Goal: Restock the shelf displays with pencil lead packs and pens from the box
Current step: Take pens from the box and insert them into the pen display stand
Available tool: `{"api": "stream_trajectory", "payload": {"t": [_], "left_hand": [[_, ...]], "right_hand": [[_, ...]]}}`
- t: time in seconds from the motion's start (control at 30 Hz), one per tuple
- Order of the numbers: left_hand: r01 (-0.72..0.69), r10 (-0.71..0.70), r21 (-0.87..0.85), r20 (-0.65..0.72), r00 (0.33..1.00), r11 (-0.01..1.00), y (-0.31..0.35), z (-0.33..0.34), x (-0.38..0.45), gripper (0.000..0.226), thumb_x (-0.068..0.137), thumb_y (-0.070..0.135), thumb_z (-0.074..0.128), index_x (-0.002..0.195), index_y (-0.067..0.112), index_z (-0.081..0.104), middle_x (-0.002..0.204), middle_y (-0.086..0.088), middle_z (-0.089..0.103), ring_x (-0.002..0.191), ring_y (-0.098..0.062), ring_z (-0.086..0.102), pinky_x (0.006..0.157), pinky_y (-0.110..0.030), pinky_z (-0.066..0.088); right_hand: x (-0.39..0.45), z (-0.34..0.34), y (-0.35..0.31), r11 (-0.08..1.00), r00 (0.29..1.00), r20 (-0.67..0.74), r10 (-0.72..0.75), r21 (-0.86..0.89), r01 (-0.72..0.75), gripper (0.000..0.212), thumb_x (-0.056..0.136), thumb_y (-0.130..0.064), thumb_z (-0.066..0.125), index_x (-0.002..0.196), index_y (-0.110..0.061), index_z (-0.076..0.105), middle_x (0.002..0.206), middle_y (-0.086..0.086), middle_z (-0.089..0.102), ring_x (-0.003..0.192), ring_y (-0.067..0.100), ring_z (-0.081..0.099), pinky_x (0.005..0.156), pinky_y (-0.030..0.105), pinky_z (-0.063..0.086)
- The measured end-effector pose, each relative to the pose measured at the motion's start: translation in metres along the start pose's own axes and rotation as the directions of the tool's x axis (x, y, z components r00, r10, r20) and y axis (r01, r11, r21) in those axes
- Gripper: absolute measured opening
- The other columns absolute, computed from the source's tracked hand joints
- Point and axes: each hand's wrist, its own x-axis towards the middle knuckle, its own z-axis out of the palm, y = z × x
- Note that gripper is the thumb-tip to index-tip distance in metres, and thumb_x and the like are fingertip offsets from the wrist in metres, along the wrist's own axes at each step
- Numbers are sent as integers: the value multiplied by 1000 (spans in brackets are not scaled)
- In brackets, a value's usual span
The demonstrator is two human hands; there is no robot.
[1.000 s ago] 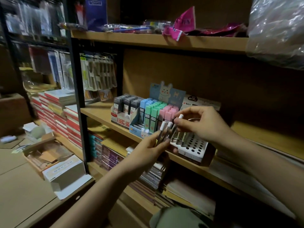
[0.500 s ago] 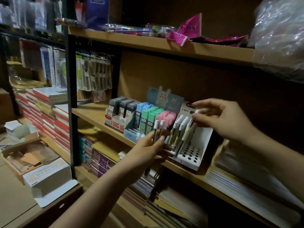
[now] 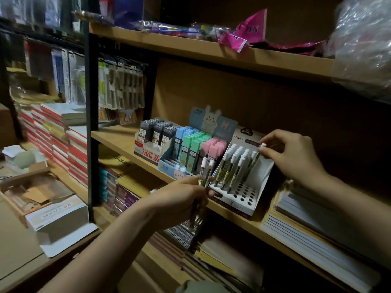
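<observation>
Rear rows of the pen stand (image 3: 257, 188) are filled; front holes are left empty. One pen (image 3: 255, 159) is pinched by the right hand (image 3: 293, 156); two spare pens (image 3: 204, 172) are gripped by the left hand (image 3: 182, 199).

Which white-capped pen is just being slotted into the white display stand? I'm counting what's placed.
The rightmost white-capped pen, its cap pinched by the right hand. The others stand untouched in the white display stand or sit in the left hand.

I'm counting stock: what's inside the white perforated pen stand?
The white perforated pen stand holds white-capped pens leaning in its rear holes; front holes look empty. The right hand pinches one pen's cap. Pen tips are hidden.
</observation>
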Motion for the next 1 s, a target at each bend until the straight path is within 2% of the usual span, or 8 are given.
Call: {"api": "stream_trajectory", "payload": {"t": [0.2,0.37,0.5,0.6,0.77,0.83,0.9,1.0], "left_hand": [[-9,18,-123,75,997,992,0,-5,0,35,97,-3,42,129,9,47,88,-8,70,69,-14,59,67,-30,52],[-30,32,-62,29,999,998,-6,-9,5,19,100,7,43,119,8,46,82,-5,64,59,-10,51,56,-24,43],[-36,37,-55,17,999,998,-8,-10,9,27,95,0,46,119,11,51,83,-7,63,66,-13,51,61,-26,40],[-53,60,-62,112,992,997,-7,-10,6,35,94,5,48,127,12,48,91,-7,68,72,-13,55,67,-25,46],[-77,95,-116,156,983,990,-8,-8,7,38,92,10,49,130,9,48,101,-11,69,76,-16,62,69,-27,53],[-81,103,-133,160,982,988,-7,-8,7,34,96,9,46,130,13,50,100,-11,69,79,-18,64,70,-29,55],[-101,119,-118,155,981,988,-7,-9,6,33,98,10,45,129,17,52,100,-10,69,79,-17,64,69,-28,55],[-143,151,-62,144,978,988,-8,-10,6,31,99,10,45,128,18,53,103,-9,69,75,-13,61,66,-25,51]], "right_hand": [[-1,7,-1,998,998,51,25,64,-28,18,83,-17,74,100,-19,69,91,-5,69,85,7,67,78,22,55],[11,10,1,993,993,6,115,9,-115,23,81,-15,76,102,-12,68,89,-1,67,77,6,66,65,13,49],[13,18,5,992,993,54,109,-70,-105,19,81,-17,76,98,-14,69,92,-2,64,83,8,60,67,12,42],[11,23,9,992,993,53,108,-73,-104,16,80,-17,76,95,-16,69,90,-6,62,88,10,59,72,19,45],[14,30,8,987,991,91,93,-138,-80,14,80,-18,76,78,-26,65,78,-17,54,74,-2,50,63,11,38],[15,33,11,979,986,114,118,-177,-96,6,82,-21,74,85,-24,70,89,-8,65,80,3,54,72,19,48],[12,30,11,968,986,118,116,-235,-85,15,86,-26,70,99,-19,72,102,-1,68,85,5,55,77,23,51],[5,20,2,983,1000,-3,-31,-181,30,22,90,-24,66,111,-17,69,105,0,64,86,2,53,69,9,41]]}}
